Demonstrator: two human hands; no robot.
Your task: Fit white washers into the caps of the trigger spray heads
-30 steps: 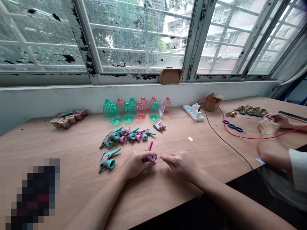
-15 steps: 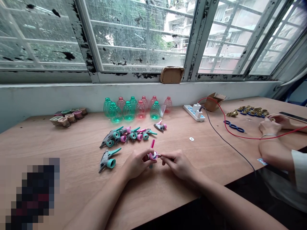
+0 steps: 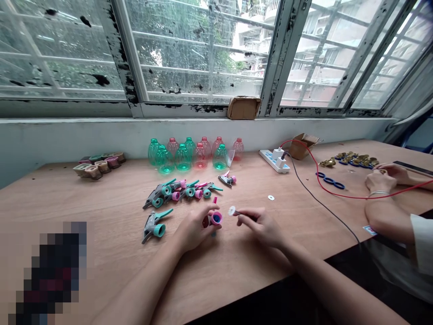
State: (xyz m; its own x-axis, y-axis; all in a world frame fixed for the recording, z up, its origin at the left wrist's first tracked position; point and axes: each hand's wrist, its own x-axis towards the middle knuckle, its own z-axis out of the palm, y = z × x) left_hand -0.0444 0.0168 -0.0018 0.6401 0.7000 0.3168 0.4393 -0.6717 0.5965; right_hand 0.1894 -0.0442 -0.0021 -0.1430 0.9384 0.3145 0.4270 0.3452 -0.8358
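A: We're live at the wooden worktop [image 3: 233, 275]. The left hand [image 3: 196, 228] is closed around a plastic trigger sprayer head [image 3: 216, 218], its pink collar tipped up to show a blue-green opening.

B: And the right hand [image 3: 262, 227]?

A: A narrow pinch on a thin dark stem [image 3: 238, 212], with a small white disc [image 3: 232, 210] at its tip. The disc sits just beside the sprayer head, not touching it.

B: Can you see the whole sprayer head?

A: No, the fingers [image 3: 199, 221] hide most of its body. Only a slim pink trigger [image 3: 215, 200] pokes out above them. What the stem is made of is too small to make out.

B: What's lying nearby?

A: A matching white washer [image 3: 271, 197] sits alone to the right. To the left is a grey sprayer head with a teal collar [image 3: 154, 228], and past it a tangled row of similar heads [image 3: 179, 192]. Along the back edge stand glossy green and pink plastic bottles [image 3: 182, 158].

B: Over at the right edge?

A: Another person's hands [image 3: 380, 180] are working near brass-coloured parts [image 3: 355, 159], and whatever they pinch is too small to tell. In the near left corner, a pixelated dark patch [image 3: 50, 275] blurs out whatever is there.
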